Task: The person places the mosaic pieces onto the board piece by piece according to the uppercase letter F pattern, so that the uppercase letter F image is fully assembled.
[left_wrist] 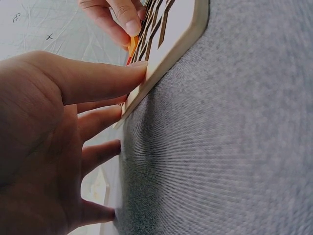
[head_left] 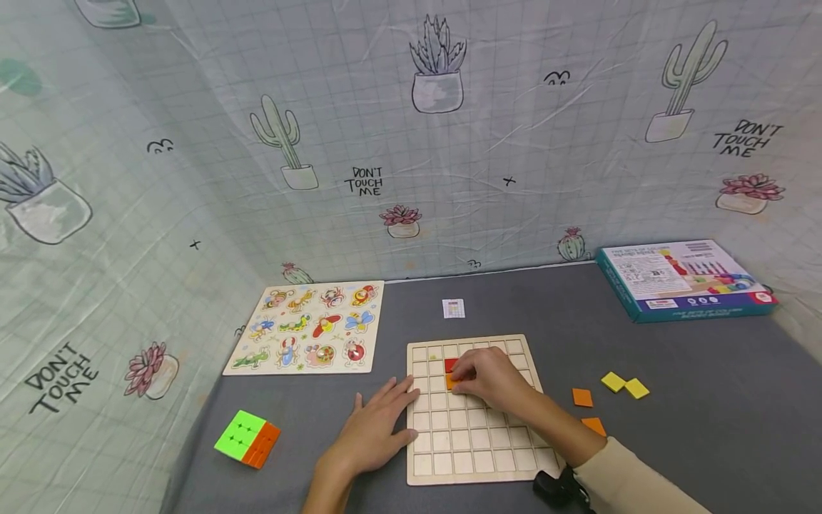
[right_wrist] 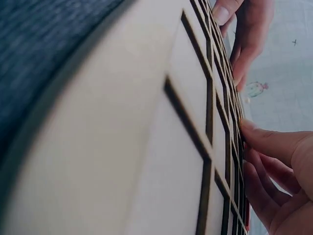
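A wooden grid board point(head_left: 443, 464) lies on the dark grey table. My left hand point(head_left: 375, 432) rests at its left edge with fingers spread. In the left wrist view, the left thumb point(left_wrist: 107, 81) touches the board's rim. My right hand point(head_left: 491, 375) reaches over the upper part of the grid and pinches an orange square tile point(head_left: 450, 383), partly hidden by the fingers. That orange tile point(left_wrist: 132, 45) also shows under the right fingertips in the left wrist view. Just above it on the grid sits a red tile point(head_left: 451, 365). The right wrist view shows the right hand point(right_wrist: 279, 171) low at the grid.
Right of the board lie orange tiles point(head_left: 582, 397) and yellow tiles point(head_left: 614, 382). A small printed card point(head_left: 453, 308) lies behind the board. An insect picture puzzle point(head_left: 308, 327) and a puzzle cube point(head_left: 247, 437) are at left. A flat game box point(head_left: 687, 278) lies at back right.
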`<control>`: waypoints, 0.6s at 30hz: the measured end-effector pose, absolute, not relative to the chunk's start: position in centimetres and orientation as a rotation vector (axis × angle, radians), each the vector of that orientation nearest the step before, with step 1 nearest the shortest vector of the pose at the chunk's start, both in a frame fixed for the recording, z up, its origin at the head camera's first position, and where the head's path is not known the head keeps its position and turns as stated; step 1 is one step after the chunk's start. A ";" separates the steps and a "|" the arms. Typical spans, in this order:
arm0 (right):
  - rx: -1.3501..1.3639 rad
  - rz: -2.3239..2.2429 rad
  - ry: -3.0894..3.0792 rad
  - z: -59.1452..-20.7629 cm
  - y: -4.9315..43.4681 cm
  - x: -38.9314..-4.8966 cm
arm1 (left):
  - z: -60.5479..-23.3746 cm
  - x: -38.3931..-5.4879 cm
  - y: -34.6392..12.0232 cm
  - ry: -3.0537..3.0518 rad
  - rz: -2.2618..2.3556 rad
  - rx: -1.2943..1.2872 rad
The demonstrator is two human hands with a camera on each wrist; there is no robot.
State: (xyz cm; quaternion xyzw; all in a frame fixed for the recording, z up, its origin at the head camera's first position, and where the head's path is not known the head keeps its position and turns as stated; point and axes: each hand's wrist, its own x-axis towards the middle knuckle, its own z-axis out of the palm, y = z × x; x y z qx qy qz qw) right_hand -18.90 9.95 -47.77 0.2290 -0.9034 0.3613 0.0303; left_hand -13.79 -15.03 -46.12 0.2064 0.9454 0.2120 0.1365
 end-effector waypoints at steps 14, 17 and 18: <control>0.702 1.082 -2.802 -47.5 9.9 -18.9 | -46.0 -14.0 -15.1 2.734 0.614 0.595; 0.707 1.079 -2.821 -47.5 10.0 -18.8 | -46.1 -13.9 -15.1 2.733 0.607 0.590; 0.710 1.076 -2.825 -47.4 10.1 -18.7 | -46.1 -13.9 -15.1 2.734 0.604 0.589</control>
